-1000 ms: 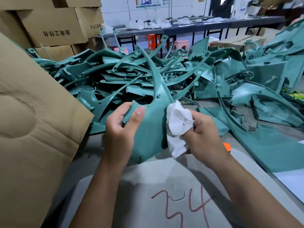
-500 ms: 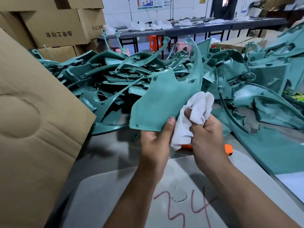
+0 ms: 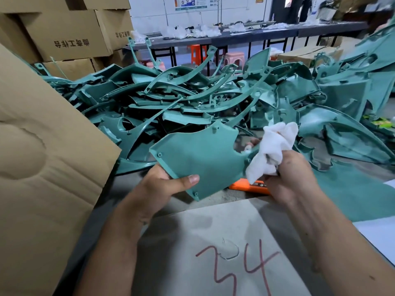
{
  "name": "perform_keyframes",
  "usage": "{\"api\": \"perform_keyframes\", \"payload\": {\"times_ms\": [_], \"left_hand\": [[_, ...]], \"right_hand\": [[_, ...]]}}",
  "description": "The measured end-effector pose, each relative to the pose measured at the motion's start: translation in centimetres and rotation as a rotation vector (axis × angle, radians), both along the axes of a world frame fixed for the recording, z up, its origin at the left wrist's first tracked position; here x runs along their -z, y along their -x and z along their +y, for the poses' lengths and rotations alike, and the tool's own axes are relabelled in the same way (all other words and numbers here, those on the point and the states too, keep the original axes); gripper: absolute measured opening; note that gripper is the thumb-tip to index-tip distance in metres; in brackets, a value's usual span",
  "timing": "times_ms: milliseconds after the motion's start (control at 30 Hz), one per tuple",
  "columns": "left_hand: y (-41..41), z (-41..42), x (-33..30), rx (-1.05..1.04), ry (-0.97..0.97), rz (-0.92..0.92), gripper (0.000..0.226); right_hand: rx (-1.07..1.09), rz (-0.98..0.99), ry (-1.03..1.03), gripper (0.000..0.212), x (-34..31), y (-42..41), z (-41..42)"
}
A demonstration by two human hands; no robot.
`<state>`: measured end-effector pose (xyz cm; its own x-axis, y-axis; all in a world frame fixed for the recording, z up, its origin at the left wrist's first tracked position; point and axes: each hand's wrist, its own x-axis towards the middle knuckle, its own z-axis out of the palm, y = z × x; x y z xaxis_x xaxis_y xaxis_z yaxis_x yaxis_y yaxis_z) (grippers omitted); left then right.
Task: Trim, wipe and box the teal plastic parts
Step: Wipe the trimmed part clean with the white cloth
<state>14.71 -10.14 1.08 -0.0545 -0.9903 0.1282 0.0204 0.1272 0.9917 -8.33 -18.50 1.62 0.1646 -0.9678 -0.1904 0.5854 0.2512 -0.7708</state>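
The teal panel [image 3: 201, 161] is held up just above the tabletop [image 3: 213, 227], in front of the heap of teal parts [image 3: 192, 99], which serves here as the landmark. Its near lower-left edge is pinched by the left hand [image 3: 162, 186], thumb laid flat on the upper face and the other fingers hidden beneath. At the panel's right end, nearer the heap's right flank, a crumpled white cloth [image 3: 273, 150] is bunched in the right hand [image 3: 292, 178], whose fingers are curled round it and pressed against the panel's notched edge.

The panel is judged to be light and fairly stiff: it is carried flat by one edge without visible sag. Its surface looks smooth and possibly slick, so a pinch across an edge is preferred to a palm on the face. The thin curved tail and the small moulded bosses (several show along the rim) are the parts most likely to crack or snag the cloth, and are best not used as handles. An orange tool [image 3: 248, 186] lies on the tabletop under the panel, on the side away from the heap; a cardboard box flap [image 3: 42, 159] stands left of the heap.
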Motion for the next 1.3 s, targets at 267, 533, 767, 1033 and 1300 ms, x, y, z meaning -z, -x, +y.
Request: {"api": "perform_keyframes", "payload": {"times_ms": [267, 533, 767, 1033, 1300], "left_hand": [[-0.4, 0.1, 0.3, -0.041, -0.116, 0.300, 0.034], [3.1, -1.7, 0.2, -0.179, -0.108, 0.461, 0.026], [5.3, -2.4, 0.6, -0.393, -0.355, 0.722, 0.018], [4.4, -2.7, 0.8, -0.562, -0.436, 0.599, 0.015], [3.7, -2.4, -0.1, -0.456, -0.416, 0.606, 0.016]], "right_hand": [[0.331, -0.452, -0.040, 0.030, -0.2, 1.4, -1.3], [-0.177, -0.002, 0.059, 0.045, 0.1, -2.1, 1.3], [-0.431, 0.122, 0.441, 0.036, -0.1, -1.7, 2.7], [-0.054, 0.375, 0.471, 0.032, 0.4, -1.9, 2.2], [-0.003, 0.482, 0.645, 0.020, -0.2, -0.9, 2.3]]}}
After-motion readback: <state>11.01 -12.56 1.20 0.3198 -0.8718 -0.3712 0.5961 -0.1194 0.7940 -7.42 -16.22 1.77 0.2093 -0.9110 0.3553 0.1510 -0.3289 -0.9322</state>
